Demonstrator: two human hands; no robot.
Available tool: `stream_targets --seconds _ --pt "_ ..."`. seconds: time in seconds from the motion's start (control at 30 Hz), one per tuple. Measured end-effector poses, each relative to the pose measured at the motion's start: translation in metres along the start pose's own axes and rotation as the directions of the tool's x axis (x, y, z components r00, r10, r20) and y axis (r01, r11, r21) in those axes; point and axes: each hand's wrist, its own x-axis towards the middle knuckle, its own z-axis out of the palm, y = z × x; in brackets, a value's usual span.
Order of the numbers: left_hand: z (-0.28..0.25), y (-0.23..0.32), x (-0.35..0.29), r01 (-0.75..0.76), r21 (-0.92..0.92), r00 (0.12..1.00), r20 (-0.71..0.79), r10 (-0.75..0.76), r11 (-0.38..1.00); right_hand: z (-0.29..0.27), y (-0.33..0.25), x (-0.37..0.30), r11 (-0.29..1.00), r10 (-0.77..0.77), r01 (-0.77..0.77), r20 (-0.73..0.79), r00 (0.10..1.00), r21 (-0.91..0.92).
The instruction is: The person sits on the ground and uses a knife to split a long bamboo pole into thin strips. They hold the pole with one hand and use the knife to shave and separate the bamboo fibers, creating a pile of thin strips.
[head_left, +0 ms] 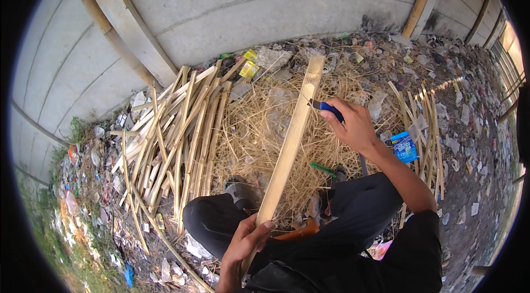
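A long, flat bamboo slat [290, 146] slants away from me between my knees, its far end over the shavings. My left hand [249, 240] is closed around its near end. In my right hand [356, 126] is a knife with a blue handle [333, 111], gripped with the fingers wrapped round it. Its short dark blade [314, 104] lies at the slat's right edge, in the upper half of the slat. Beneath the slat spreads a heap of thin bamboo shavings [248, 133].
Left of the heap lies a pile of bamboo strips [190, 127]; a smaller bundle of strips [433, 144] lies to the right. Nearby are a blue packet [404, 147] and a green object [323, 169]. Litter covers the ground before a grey panel wall [276, 8].
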Motion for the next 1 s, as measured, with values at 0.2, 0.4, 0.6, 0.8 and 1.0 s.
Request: stream_targets --seconds 0.2,0.4,0.6,0.8,1.0 --pt "-0.001 -0.004 -0.007 0.043 -0.024 0.999 0.001 -0.043 0.999 -0.003 0.013 0.006 0.996 0.071 -0.071 0.007 0.997 -0.058" --pt "-0.006 -0.012 -0.012 0.099 -0.081 0.995 0.041 -0.096 0.992 -0.016 0.029 0.019 0.979 0.202 -0.203 -0.156 0.967 0.010" --pt "-0.016 -0.020 -0.025 0.115 -0.044 0.993 -0.007 -0.115 0.992 -0.039 0.094 0.006 0.899 0.386 -0.416 -0.199 0.901 -0.135" --pt "-0.014 -0.013 -0.012 -0.023 0.115 0.990 -0.137 0.039 0.993 -0.023 0.043 -0.006 0.945 0.322 -0.325 0.072 0.944 0.031" --pt "0.003 0.010 0.001 -0.098 0.187 0.979 -0.160 0.128 0.977 -0.011 -0.020 -0.018 0.989 -0.021 0.010 0.076 0.997 0.147"
